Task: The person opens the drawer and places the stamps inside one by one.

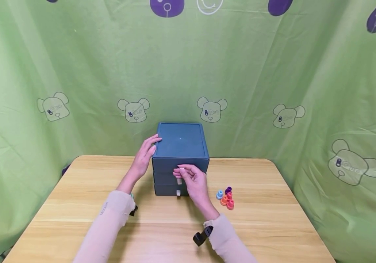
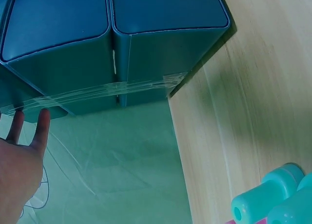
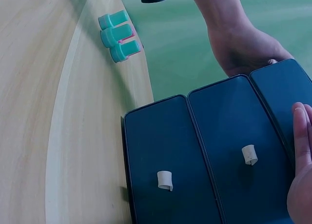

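Note:
A dark blue cabinet (image 1: 180,142) with three stacked drawers stands at the back of the table. My left hand (image 1: 144,157) rests against its left side, fingers straight and the tips at the top edge. In the left wrist view, two fingers (image 2: 43,126) reach the cabinet's taped side. At the top drawer front, my right hand (image 1: 192,180) pinches with thumb and forefinger where the pull tab sits; the fingers hide that tab. White pull tabs show on the middle drawer (image 3: 249,154) and the bottom drawer (image 3: 165,180). All drawers look closed.
Small peg-like pieces in light blue (image 1: 219,194), purple (image 1: 228,190), orange (image 1: 224,200) and red (image 1: 230,204) stand right of the cabinet. Several teal pieces (image 3: 116,34) stand to its left, mostly behind my left sleeve (image 1: 109,219) in the head view. A green curtain (image 1: 250,73) surrounds the table.

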### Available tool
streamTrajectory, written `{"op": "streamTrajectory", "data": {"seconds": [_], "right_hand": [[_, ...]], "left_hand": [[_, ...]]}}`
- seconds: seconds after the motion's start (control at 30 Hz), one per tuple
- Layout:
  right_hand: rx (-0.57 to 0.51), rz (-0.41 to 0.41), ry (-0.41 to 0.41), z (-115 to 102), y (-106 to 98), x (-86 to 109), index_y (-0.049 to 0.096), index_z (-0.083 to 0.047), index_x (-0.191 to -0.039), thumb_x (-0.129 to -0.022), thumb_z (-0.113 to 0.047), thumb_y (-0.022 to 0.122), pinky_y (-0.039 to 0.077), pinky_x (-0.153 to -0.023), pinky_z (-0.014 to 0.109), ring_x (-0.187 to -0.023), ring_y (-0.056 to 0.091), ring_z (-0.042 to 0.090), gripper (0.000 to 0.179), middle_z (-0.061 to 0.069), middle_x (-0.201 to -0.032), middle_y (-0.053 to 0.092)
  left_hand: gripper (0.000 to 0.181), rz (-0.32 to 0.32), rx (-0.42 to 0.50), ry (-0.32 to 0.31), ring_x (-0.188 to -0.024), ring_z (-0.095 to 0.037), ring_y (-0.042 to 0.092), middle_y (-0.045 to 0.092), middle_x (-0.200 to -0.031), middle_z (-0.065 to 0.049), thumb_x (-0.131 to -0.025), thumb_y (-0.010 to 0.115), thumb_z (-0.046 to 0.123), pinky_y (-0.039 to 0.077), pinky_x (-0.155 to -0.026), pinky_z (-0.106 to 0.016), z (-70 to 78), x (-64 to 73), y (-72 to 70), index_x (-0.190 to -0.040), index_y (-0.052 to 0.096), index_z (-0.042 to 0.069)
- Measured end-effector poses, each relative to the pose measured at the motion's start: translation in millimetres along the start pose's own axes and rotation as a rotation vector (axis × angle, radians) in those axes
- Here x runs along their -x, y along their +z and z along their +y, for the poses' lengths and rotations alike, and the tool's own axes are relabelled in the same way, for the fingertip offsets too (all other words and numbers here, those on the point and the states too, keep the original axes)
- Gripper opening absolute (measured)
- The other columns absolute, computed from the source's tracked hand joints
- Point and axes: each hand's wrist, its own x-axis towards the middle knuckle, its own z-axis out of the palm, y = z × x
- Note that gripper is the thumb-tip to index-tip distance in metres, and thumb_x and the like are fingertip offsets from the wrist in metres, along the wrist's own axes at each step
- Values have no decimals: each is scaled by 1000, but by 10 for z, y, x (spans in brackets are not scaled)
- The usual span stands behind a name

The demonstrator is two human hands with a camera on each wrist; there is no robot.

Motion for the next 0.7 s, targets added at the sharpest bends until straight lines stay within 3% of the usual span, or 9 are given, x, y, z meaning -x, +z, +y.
{"op": "streamTrajectory", "data": {"seconds": [0.23, 0.7], "right_hand": [[8, -8, 8, -13, -9, 17, 69, 5, -117, -103, -11, 62, 62, -87, 34, -93, 78, 16, 22, 24, -108, 77], [38, -31, 14, -64, -23, 61, 69, 2, -117, -103, -15, 63, 62, -87, 33, -93, 78, 16, 23, 23, -108, 77]], "left_hand": [[40, -8, 17, 12, -154, -27, 32, 39, -165, -1, -110, 41, 26, 24, -123, -61, -84, -12, -11, -146, 57, 19], [41, -20, 10, 14, -155, -28, 32, 38, -166, -2, -110, 40, 28, 24, -123, -61, -76, -6, -28, -147, 56, 19]]}}
